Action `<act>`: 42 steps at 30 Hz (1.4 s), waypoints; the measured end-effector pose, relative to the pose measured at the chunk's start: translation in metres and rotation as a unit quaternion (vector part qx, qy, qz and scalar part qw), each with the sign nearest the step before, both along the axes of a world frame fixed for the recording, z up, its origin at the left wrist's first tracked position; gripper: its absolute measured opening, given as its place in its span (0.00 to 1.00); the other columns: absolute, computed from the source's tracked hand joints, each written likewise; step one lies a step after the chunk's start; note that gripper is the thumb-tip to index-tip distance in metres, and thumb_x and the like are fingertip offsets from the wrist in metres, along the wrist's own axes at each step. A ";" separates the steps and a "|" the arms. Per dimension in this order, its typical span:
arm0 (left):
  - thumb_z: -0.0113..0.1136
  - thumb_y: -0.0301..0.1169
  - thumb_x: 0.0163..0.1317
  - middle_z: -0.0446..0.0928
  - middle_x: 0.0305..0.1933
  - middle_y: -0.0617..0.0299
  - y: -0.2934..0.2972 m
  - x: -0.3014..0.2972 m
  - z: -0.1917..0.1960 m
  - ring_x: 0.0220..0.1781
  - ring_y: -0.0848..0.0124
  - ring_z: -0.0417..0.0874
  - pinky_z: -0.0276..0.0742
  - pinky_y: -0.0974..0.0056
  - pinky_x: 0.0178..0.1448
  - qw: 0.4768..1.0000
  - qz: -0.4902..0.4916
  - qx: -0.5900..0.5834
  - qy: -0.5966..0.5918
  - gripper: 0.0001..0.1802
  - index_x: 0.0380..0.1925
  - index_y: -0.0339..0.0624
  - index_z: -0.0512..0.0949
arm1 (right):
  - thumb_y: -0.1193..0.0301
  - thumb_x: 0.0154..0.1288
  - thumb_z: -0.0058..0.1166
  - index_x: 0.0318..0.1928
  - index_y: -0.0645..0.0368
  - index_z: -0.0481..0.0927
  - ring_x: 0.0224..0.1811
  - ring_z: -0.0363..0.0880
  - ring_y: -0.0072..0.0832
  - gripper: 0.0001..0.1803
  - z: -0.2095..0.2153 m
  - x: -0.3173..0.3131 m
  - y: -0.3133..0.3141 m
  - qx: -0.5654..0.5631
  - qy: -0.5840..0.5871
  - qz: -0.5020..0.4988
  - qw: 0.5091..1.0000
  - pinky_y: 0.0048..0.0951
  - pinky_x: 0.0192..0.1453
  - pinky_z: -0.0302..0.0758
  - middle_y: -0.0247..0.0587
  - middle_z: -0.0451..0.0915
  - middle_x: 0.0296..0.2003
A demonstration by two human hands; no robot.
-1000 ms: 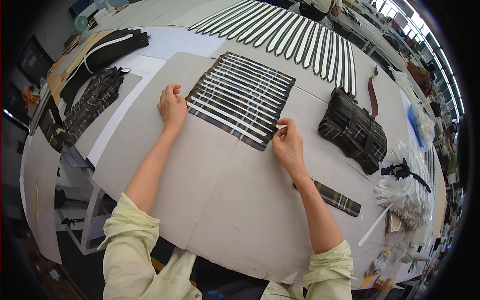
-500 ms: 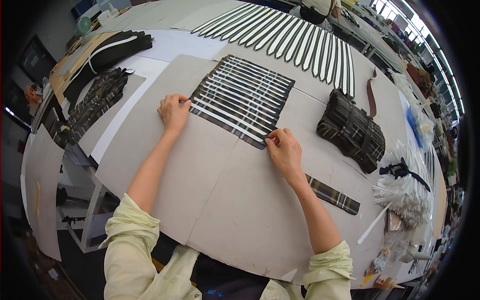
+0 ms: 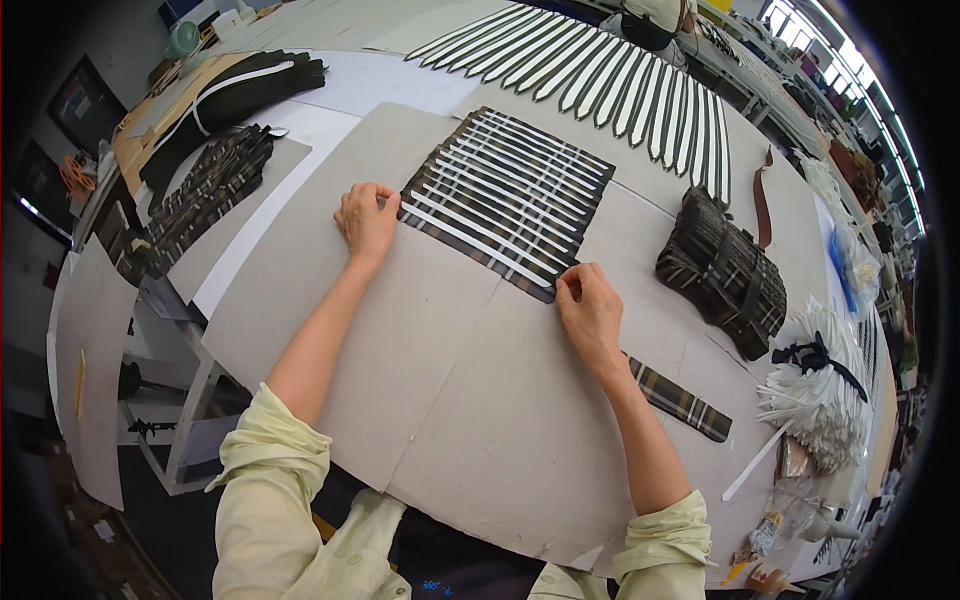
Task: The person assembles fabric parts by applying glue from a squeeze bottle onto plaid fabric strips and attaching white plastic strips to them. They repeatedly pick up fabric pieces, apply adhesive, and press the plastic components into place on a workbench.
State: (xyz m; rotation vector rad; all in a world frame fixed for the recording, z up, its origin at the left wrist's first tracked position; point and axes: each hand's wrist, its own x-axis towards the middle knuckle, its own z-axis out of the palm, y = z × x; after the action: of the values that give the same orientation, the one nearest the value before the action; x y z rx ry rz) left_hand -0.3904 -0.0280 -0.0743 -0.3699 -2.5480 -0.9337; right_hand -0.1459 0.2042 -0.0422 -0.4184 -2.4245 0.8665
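Both hands pinch the nearest strip of the mat [image 3: 505,200]: left hand [image 3: 367,218] at one end, right hand [image 3: 590,308] at the other. Looks like seating it; next needs even pressure.

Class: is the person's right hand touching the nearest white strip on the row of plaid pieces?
Touching. The head view shows the right hand with its fingertips pinching the end of the nearest white strip at the near corner of the plaid pieces.

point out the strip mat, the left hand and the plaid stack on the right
strip mat [image 3: 510,195], head view, on the middle of its white strips
left hand [image 3: 366,220], head view, on the back of the hand
plaid stack [image 3: 722,270], head view, on the top of the pile
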 end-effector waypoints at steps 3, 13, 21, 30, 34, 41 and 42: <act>0.67 0.35 0.59 0.79 0.43 0.65 -0.002 -0.003 -0.003 0.55 0.61 0.75 0.63 0.51 0.61 1.000 0.003 0.027 0.015 0.06 0.33 0.50 0.81 | 0.76 0.61 0.59 0.32 0.60 0.76 0.31 0.78 0.38 0.05 0.001 -0.001 0.000 0.012 -0.004 0.003 1.000 0.38 0.36 0.74 0.41 0.78 0.32; 0.66 0.36 0.60 0.78 0.44 0.67 0.000 -0.006 -0.005 0.54 0.62 0.75 0.63 0.52 0.61 1.000 0.014 -0.003 0.013 0.04 0.33 0.53 0.82 | 0.76 0.60 0.59 0.32 0.60 0.76 0.31 0.78 0.38 0.05 -0.001 -0.001 0.001 0.019 0.004 0.006 1.000 0.37 0.36 0.74 0.41 0.78 0.31; 0.65 0.38 0.61 0.78 0.43 0.67 0.000 -0.008 -0.007 0.52 0.64 0.76 0.61 0.51 0.61 1.000 0.000 0.026 0.009 0.05 0.32 0.53 0.82 | 0.76 0.59 0.61 0.32 0.59 0.76 0.30 0.79 0.37 0.05 0.002 -0.001 -0.003 0.017 0.011 0.000 1.000 0.37 0.35 0.75 0.40 0.78 0.31; 0.65 0.39 0.60 0.79 0.43 0.68 0.000 -0.009 -0.007 0.50 0.66 0.78 0.63 0.52 0.59 0.999 0.005 0.040 0.007 0.06 0.31 0.52 0.82 | 0.76 0.57 0.61 0.31 0.60 0.76 0.31 0.79 0.38 0.06 -0.006 -0.003 0.002 0.057 0.012 0.010 0.998 0.38 0.34 0.74 0.41 0.76 0.30; 0.65 0.39 0.60 0.79 0.42 0.68 0.002 -0.006 -0.003 0.48 0.66 0.78 0.64 0.53 0.57 0.998 0.002 0.062 -0.001 0.06 0.31 0.52 0.82 | 0.76 0.58 0.59 0.31 0.60 0.75 0.32 0.79 0.38 0.05 -0.005 -0.001 0.000 0.046 0.011 0.006 0.999 0.39 0.34 0.74 0.41 0.76 0.30; 0.64 0.39 0.60 0.78 0.41 0.68 0.002 -0.005 -0.004 0.48 0.66 0.78 0.64 0.53 0.57 0.999 0.000 0.045 0.003 0.06 0.31 0.52 0.82 | 0.77 0.60 0.58 0.33 0.60 0.75 0.34 0.78 0.40 0.04 -0.004 -0.004 0.000 0.081 -0.002 0.020 0.997 0.41 0.35 0.74 0.42 0.76 0.32; 0.64 0.39 0.60 0.78 0.40 0.68 0.003 -0.004 -0.003 0.48 0.66 0.78 0.64 0.53 0.58 0.999 0.001 0.043 0.004 0.07 0.31 0.52 0.82 | 0.77 0.60 0.58 0.34 0.60 0.75 0.34 0.78 0.40 0.04 -0.005 -0.003 0.002 0.085 0.000 0.021 0.996 0.41 0.35 0.75 0.43 0.76 0.32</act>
State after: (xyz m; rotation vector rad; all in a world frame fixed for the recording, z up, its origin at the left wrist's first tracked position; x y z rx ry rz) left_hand -0.3942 -0.0246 -0.0775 -0.3442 -2.4912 -1.0364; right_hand -0.1489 0.2058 -0.0476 -0.3051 -2.4912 0.6695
